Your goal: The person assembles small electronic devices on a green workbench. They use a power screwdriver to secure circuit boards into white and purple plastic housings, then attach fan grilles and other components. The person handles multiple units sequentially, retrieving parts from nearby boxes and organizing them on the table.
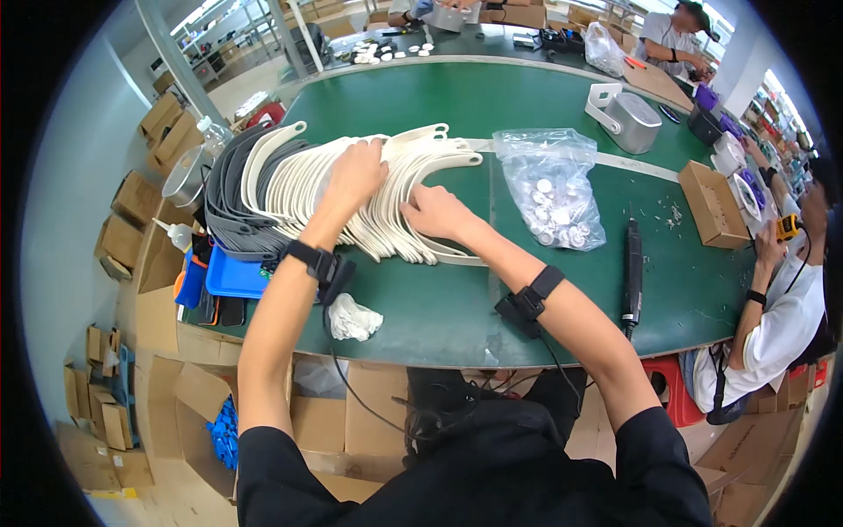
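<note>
The wall (79, 167) is pale — the worktable (395, 97) green.

1. Looks bright across the green table (413, 303).
2. Takes light from white strip lamps (200, 16) beyond the table's far left corner.
3. Glints on the plastic bag (544, 158) atop the table.
4. Bows the table's near edge, blackening well outside it.
5. Softens beyond the table's far edge.
</note>
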Demonstrator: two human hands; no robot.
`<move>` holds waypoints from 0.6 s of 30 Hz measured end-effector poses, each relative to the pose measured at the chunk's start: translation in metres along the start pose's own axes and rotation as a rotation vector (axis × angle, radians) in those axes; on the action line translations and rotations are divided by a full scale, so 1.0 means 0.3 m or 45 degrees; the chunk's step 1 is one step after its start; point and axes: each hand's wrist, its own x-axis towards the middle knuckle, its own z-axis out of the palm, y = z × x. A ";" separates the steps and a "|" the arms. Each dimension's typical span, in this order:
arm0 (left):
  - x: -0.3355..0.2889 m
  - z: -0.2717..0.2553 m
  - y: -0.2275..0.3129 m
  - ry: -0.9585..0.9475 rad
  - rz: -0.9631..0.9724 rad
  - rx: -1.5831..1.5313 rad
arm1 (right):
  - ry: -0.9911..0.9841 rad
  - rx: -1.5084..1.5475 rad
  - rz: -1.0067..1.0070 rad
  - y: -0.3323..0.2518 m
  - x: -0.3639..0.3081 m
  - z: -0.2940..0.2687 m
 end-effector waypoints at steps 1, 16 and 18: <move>0.030 0.001 -0.030 -0.044 0.025 0.019 | -0.038 -0.015 -0.018 -0.019 0.004 -0.002; 0.060 0.008 -0.112 -0.105 0.226 -0.572 | 0.467 -0.582 -0.619 0.125 0.147 -0.001; 0.034 0.021 -0.109 0.011 0.208 -0.592 | 0.462 -0.602 -0.552 0.107 0.162 -0.001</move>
